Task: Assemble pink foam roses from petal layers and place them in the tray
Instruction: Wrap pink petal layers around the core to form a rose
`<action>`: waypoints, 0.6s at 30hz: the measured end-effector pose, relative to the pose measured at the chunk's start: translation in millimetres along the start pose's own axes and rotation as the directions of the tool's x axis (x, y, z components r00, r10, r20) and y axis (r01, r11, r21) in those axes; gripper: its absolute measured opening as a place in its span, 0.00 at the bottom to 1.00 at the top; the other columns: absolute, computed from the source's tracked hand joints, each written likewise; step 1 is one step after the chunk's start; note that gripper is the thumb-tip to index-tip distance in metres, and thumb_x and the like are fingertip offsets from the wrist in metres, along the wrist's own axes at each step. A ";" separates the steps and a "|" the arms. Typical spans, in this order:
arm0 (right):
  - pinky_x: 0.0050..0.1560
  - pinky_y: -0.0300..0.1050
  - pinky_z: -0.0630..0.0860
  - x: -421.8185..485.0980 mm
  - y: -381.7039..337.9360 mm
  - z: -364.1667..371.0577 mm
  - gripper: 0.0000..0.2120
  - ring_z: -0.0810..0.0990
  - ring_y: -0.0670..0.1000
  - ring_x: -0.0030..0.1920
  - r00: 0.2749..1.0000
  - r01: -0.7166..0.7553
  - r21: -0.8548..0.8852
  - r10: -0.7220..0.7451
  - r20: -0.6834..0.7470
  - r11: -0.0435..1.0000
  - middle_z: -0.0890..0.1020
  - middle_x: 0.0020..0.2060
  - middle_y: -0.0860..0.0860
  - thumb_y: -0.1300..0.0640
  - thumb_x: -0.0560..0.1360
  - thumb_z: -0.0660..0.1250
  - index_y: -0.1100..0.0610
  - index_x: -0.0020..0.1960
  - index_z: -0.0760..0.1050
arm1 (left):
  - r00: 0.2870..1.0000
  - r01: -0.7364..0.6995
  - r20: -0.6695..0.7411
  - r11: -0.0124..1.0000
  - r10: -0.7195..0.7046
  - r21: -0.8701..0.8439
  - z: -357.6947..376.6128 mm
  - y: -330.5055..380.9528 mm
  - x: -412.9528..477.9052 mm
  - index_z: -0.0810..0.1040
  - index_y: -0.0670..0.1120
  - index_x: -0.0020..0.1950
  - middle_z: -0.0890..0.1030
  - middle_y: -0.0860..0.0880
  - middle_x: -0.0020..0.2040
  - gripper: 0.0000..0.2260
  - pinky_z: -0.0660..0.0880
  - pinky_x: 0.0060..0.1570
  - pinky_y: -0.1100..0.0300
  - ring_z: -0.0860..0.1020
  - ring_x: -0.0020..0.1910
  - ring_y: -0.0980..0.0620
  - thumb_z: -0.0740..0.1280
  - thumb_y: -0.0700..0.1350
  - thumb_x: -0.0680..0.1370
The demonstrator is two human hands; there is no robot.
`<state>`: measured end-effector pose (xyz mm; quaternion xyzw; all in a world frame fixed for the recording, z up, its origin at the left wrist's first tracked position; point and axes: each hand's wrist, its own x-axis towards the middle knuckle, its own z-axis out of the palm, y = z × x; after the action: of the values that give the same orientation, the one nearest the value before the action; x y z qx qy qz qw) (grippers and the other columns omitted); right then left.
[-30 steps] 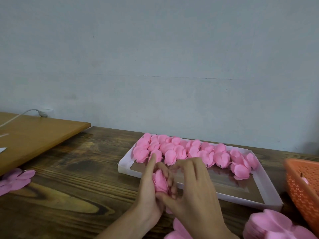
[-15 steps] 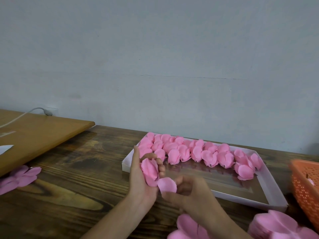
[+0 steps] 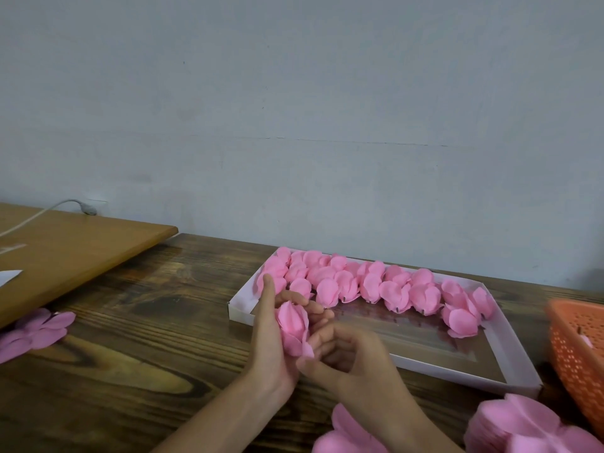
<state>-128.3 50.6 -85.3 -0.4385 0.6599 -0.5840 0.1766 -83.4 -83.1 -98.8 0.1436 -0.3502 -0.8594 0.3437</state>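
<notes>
Pink foam roses (image 3: 376,282), white tray (image 3: 510,348), orange perforated basket (image 3: 578,354), dark wood-grain table (image 3: 130,338).

Left hand (image 3: 268,341) gripping rose (image 3: 292,328), right hand (image 3: 353,358) pinching its base

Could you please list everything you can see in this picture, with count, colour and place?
tray: one, white, centre-right of the table
finished roses: many, overlapping, pink, along the tray's far side
rose in progress: one, pink, in front of the tray's near left corner
petal stacks: three, pink, left edge, bottom centre, bottom right
basket: one, orange, right edge
table: one, dark wood
board: one, light brown, far left
cable: one, pale, over the board
left hand: holds the rose in progress
right hand: pinches its lower petal
</notes>
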 end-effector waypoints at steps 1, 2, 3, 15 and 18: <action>0.49 0.54 0.81 -0.5 -0.3 0.6 0.05 0.83 0.48 0.39 1.000 0.000 0.002 0.000 0.002 1.000 0.86 0.38 0.53 0.64 0.71 0.79 0.56 0.42 0.84 | 1.000 -0.002 0.006 1.000 0.002 0.002 0.1 0.0 -0.8 0.78 0.44 0.33 0.81 0.41 0.35 0.27 0.83 0.40 0.52 0.84 0.37 0.42 0.65 0.66 0.79; 0.49 0.54 0.81 -0.9 -0.7 1.2 0.05 0.83 0.48 0.39 1.000 -0.002 0.001 0.002 0.002 1.000 0.87 0.38 0.54 0.64 0.71 0.79 0.57 0.43 0.84 | 1.000 -0.006 0.013 1.000 0.006 0.003 0.4 0.0 -1.3 0.78 0.44 0.33 0.81 0.41 0.35 0.27 0.83 0.42 0.52 0.85 0.38 0.41 0.66 0.66 0.79; 0.49 0.55 0.81 -1.3 -0.7 1.4 0.05 0.83 0.49 0.39 1.000 -0.003 -0.002 0.003 0.000 1.000 0.87 0.38 0.54 0.64 0.71 0.79 0.56 0.43 0.85 | 1.000 -0.011 0.014 1.000 0.010 0.005 0.3 -0.1 -2.1 0.78 0.44 0.33 0.81 0.41 0.34 0.27 0.84 0.43 0.52 0.85 0.40 0.40 0.66 0.66 0.78; 0.45 0.56 0.81 -2.1 1.9 0.8 0.06 0.85 0.55 0.39 1.000 -0.002 -0.137 0.004 0.015 0.991 0.86 0.37 0.50 0.60 0.70 0.78 0.50 0.40 0.84 | 0.998 0.005 -0.068 1.000 -0.007 -0.026 2.1 -1.3 2.4 0.78 0.44 0.32 0.81 0.41 0.34 0.26 0.83 0.35 0.57 0.87 0.39 0.40 0.69 0.67 0.73; 0.44 0.53 0.81 -1.3 2.4 0.3 0.07 0.85 0.57 0.39 0.999 -0.030 -0.107 0.028 -0.019 0.994 0.86 0.37 0.50 0.62 0.71 0.77 0.50 0.40 0.83 | 0.999 -0.004 -0.049 1.000 0.003 -0.021 1.3 -3.3 2.6 0.79 0.45 0.30 0.81 0.42 0.33 0.28 0.84 0.37 0.54 0.86 0.37 0.41 0.66 0.67 0.77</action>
<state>-128.3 51.3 -87.9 -0.4326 0.6980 -0.5490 0.1555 -87.5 -82.5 -100.2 0.1605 -0.3327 -0.8586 0.3554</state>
